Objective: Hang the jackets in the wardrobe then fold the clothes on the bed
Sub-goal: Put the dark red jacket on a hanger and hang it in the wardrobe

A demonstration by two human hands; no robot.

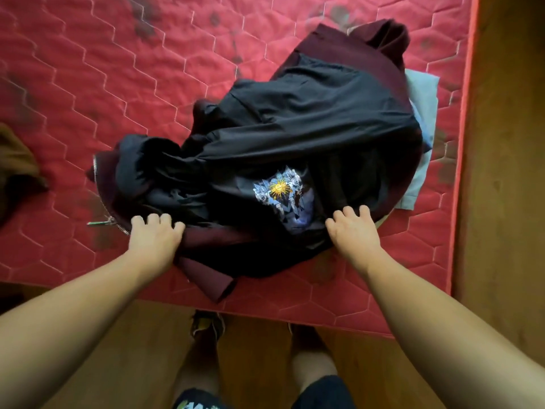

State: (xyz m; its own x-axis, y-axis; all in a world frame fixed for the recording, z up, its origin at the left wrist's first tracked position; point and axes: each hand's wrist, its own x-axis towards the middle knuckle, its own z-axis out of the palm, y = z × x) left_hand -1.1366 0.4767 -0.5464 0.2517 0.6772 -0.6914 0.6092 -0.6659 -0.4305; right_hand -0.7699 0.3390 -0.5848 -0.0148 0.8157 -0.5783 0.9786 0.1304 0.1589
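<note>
Red quilted mattress of the bed (88, 84) under a tangled heap near its front edge: maroon jacket (339, 51) with a metal zipper (101, 199) along its left side, black garment (295, 113) draped over it, dark printed shirt (283, 196) on top, pale blue cloth (421, 95) peeking out at the right. Brown cloth (17, 166) lying well apart at the far left. Left hand (156, 237) resting on the maroon fabric just beside the zipper, fingers (153, 221) curled down into the cloth; whether pinching it, cannot tell. Right hand (354, 228) at the front right edge of the heap, fingers (349, 215) slightly spread and hooked over dark fabric. Likely step: sorting a jacket out of the pile for hanging. Best done by tracing the zipper up to the collar, gripping both shoulders rather than a loose fold, and lifting straight up so the shirt and black layer slide off instead of dragging along. Worth watching for sleeves caught underneath and for the blue cloth slipping off the mattress edge.
</note>
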